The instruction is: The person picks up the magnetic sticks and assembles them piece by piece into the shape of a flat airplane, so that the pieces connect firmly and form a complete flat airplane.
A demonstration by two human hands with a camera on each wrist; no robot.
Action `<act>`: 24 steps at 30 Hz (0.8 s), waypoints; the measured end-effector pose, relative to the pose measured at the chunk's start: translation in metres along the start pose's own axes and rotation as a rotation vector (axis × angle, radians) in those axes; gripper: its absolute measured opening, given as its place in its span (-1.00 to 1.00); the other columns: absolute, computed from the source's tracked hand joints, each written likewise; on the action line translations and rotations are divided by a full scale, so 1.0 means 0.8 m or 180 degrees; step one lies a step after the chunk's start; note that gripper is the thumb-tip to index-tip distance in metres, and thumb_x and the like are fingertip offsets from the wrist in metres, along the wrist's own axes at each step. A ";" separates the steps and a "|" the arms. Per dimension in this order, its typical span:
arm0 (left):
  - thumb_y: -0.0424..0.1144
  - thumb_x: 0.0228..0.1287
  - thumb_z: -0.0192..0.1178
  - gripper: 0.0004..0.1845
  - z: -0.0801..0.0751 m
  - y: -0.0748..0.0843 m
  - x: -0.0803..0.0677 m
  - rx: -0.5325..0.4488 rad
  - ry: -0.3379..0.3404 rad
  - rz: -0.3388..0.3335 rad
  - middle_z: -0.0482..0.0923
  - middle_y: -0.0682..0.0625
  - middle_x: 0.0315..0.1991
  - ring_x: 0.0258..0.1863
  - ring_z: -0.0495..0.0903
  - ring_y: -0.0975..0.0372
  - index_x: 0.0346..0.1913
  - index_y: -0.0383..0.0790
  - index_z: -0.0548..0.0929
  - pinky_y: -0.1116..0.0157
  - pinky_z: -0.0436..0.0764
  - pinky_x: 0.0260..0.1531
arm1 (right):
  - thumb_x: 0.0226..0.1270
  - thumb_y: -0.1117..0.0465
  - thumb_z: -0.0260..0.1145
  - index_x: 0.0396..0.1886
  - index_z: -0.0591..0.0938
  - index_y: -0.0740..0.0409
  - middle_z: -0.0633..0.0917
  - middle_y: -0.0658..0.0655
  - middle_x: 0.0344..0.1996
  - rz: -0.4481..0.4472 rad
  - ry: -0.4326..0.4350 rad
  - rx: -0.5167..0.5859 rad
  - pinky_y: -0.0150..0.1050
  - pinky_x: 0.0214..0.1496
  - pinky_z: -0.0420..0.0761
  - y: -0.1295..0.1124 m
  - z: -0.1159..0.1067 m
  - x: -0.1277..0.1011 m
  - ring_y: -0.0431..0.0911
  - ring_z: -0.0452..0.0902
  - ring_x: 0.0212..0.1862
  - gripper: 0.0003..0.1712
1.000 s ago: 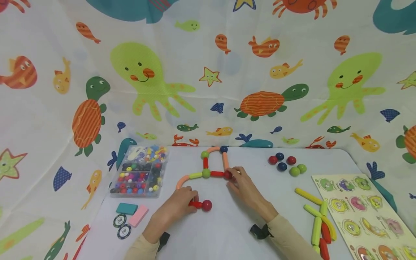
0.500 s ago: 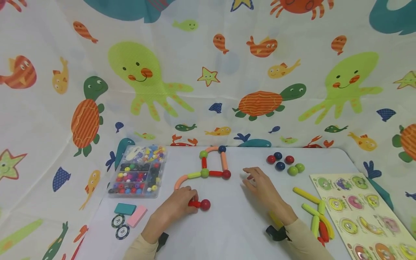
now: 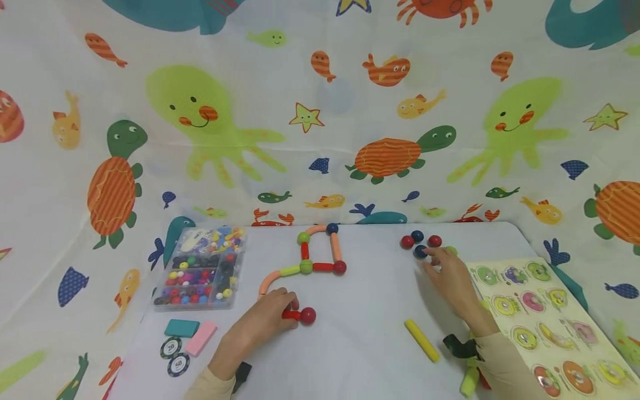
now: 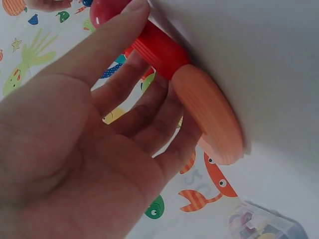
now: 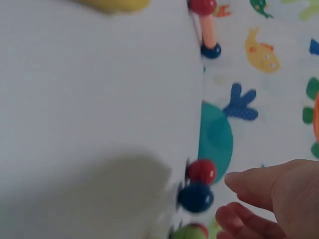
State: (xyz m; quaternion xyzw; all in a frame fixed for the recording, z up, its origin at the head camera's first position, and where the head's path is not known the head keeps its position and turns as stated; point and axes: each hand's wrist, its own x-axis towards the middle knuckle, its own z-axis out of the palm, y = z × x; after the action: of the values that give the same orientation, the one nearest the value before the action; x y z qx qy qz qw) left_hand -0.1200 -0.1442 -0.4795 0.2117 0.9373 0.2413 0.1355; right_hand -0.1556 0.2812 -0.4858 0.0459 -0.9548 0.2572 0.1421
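Left hand (image 3: 265, 322) gripping red rod (image 3: 290, 315), right hand (image 3: 450, 278) loosely open over balls (image 3: 417, 243), white table (image 3: 360, 333) against sea-creature curtain (image 3: 320, 111).

left hand (image 3: 265, 322) gripping short red rod (image 3: 290, 315) with red ball (image 3: 307, 315), right hand (image 3: 450, 275) touching dark blue ball (image 3: 420, 251)

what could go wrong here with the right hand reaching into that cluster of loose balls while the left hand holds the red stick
1. The right hand reaches a dark blue ball lying close among loose round red balls; a nudge could roll them toward the white table's far edge.
2. The left hand grips the short red stick joined to the curved orange stick; a tug may pull the stick-and-ball frame out of shape.
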 end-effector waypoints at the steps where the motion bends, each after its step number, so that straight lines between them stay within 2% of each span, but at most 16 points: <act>1: -0.20 0.10 0.54 -0.71 -0.001 -0.001 -0.001 0.0004 0.0014 -0.0010 0.47 0.13 -0.34 -0.27 0.42 0.29 -0.16 -0.09 0.67 0.37 0.56 -0.29 | 0.36 0.31 0.37 0.13 0.63 0.30 0.64 0.32 -0.08 0.0011 0.0013 0.0005 -0.10 -0.18 0.59 0.006 -0.004 -0.003 0.09 0.62 -0.15 -0.63; 6: -0.20 0.12 0.53 -0.73 -0.001 -0.004 -0.002 0.0002 0.0040 0.0038 0.45 0.11 -0.37 -0.30 0.41 0.28 -0.16 -0.11 0.67 0.37 0.53 -0.32 | 0.35 0.28 0.38 0.09 0.65 0.29 0.67 0.27 -0.11 0.0087 0.0025 -0.0042 -0.28 -0.26 0.52 0.035 -0.029 -0.031 0.05 0.60 -0.17 -0.65; 9: -0.21 0.12 0.53 -0.73 0.000 -0.004 -0.002 -0.0011 0.0019 0.0032 0.44 0.11 -0.37 -0.31 0.41 0.28 -0.16 -0.11 0.67 0.37 0.51 -0.33 | 0.35 0.25 0.40 0.10 0.65 0.25 0.69 0.22 -0.12 0.0148 -0.0091 -0.0160 -0.33 -0.26 0.53 0.044 -0.043 -0.054 0.01 0.58 -0.17 -0.64; 14: -0.19 0.12 0.53 -0.71 -0.001 -0.004 -0.001 -0.0066 -0.0039 -0.0007 0.45 0.12 -0.35 -0.27 0.43 0.27 -0.14 -0.10 0.67 0.37 0.54 -0.31 | 0.34 0.21 0.41 0.09 0.66 0.22 0.69 0.13 -0.18 0.0354 -0.0496 -0.0372 -0.37 -0.31 0.50 0.045 -0.067 -0.085 -0.07 0.52 -0.22 -0.64; 19: -0.19 0.14 0.51 -0.73 -0.001 -0.004 -0.002 -0.0092 -0.0045 -0.0021 0.46 0.13 -0.33 -0.24 0.43 0.27 -0.15 -0.08 0.66 0.36 0.56 -0.28 | 0.32 0.19 0.42 -0.02 0.69 0.21 0.66 -0.02 -0.33 0.0517 -0.0937 -0.0518 -0.36 -0.35 0.47 0.050 -0.093 -0.109 -0.14 0.48 -0.29 -0.71; 24: -0.20 0.14 0.51 -0.74 0.000 -0.004 -0.003 -0.0093 -0.0026 0.0001 0.45 0.14 -0.32 -0.23 0.42 0.27 -0.16 -0.07 0.66 0.35 0.57 -0.26 | 0.29 0.05 0.45 -0.13 0.69 0.15 0.64 -0.09 -0.42 0.0806 -0.1396 -0.0624 -0.36 -0.34 0.47 0.060 -0.103 -0.127 -0.16 0.47 -0.33 -0.70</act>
State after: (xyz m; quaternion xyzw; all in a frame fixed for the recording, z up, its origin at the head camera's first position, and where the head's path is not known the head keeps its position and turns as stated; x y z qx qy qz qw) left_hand -0.1193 -0.1482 -0.4807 0.2108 0.9331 0.2542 0.1424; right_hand -0.0458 0.3657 -0.4704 -0.0332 -0.9812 0.1632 -0.0977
